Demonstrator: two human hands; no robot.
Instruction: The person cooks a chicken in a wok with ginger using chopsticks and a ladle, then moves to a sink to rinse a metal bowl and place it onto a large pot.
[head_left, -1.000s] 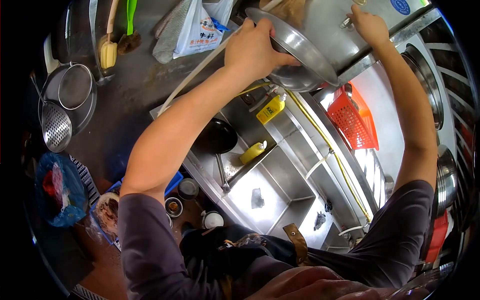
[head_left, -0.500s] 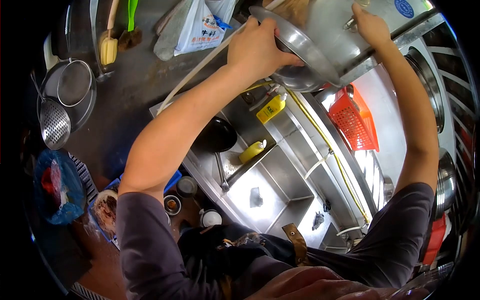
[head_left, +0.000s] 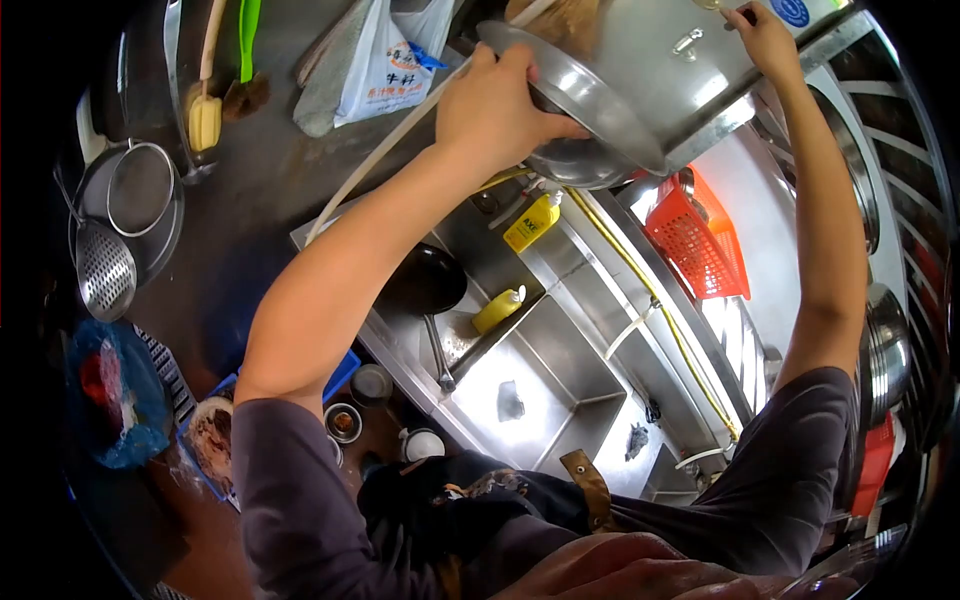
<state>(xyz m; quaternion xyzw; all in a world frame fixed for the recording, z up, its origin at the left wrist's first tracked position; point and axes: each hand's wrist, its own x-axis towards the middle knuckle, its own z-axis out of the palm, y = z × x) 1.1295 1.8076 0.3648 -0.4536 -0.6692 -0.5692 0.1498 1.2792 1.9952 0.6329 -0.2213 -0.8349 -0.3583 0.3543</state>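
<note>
My left hand (head_left: 487, 108) grips the rim of a shiny steel bowl (head_left: 600, 120), raised over the back edge of the sink and tilted. Its thumb presses against the bowl's near side. My right hand (head_left: 757, 38) is at the top right, in front of a grey metal panel (head_left: 650, 75). Its fingers are pinched together beside a small yellowish piece (head_left: 708, 4) at the frame's edge; what they hold is too small to make out. A small metal hook (head_left: 688, 42) on the panel lies left of that hand, apart from it.
Below is a steel sink (head_left: 540, 345) with a black pan (head_left: 425, 282) and yellow bottles (head_left: 498, 310). A red basket (head_left: 700, 235) stands right of it. Strainers (head_left: 140, 190) and brushes (head_left: 205, 120) hang at left. A yellow hose (head_left: 630, 270) runs along the sink's back.
My right hand has moved up and right, off the metal hook to the yellowish piece. My left hand still holds the bowl, and the view has shifted slightly.
</note>
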